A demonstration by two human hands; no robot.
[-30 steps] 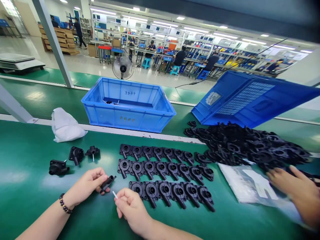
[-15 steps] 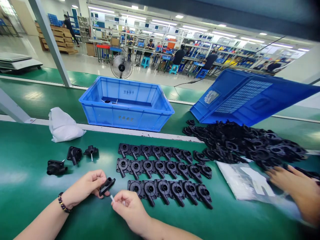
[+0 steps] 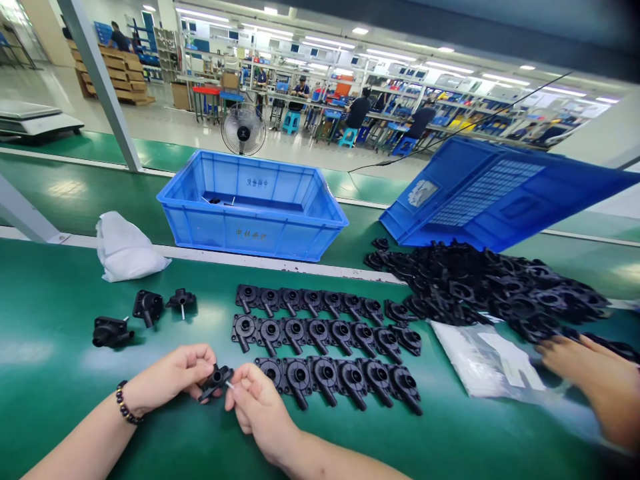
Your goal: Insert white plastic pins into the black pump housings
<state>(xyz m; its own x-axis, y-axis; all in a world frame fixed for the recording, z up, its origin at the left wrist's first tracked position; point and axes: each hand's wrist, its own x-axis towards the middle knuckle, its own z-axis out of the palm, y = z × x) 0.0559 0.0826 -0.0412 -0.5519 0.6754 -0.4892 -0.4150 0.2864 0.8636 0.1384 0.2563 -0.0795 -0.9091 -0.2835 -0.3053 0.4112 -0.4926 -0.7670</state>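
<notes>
Gripping at both sides: left hand (image 3: 187,370) is clamped on a black housing (image 3: 216,379), thumb and fingers at its left side; right hand (image 3: 260,403) has thumb and index finger closed on a slim white pin (image 3: 229,385) at the housing's right side. Both parts are held over the near side of the green worktop (image 3: 55,393), in front of 3 loose housings (image 3: 149,307) and left of 3 rows of matching housings (image 3: 327,375). Handling, judged by eye: housing probably light, rigid moulded plastic, smooth but with ridges and a flange to grip; best hold is the flange edge or outer body, fingers off the round opening. Pin looks very light, stiff, easily rolled or dropped; best pinched near its outer end. Orientation: housing tilted, round opening facing roughly upward, its long axis running from lower left near the left fingertips to upper right. Pin's visible length slants from the housing down and right into the right fingertips. Contact looks likely; depth of any insertion cannot be told, fingers cover part of it.
</notes>
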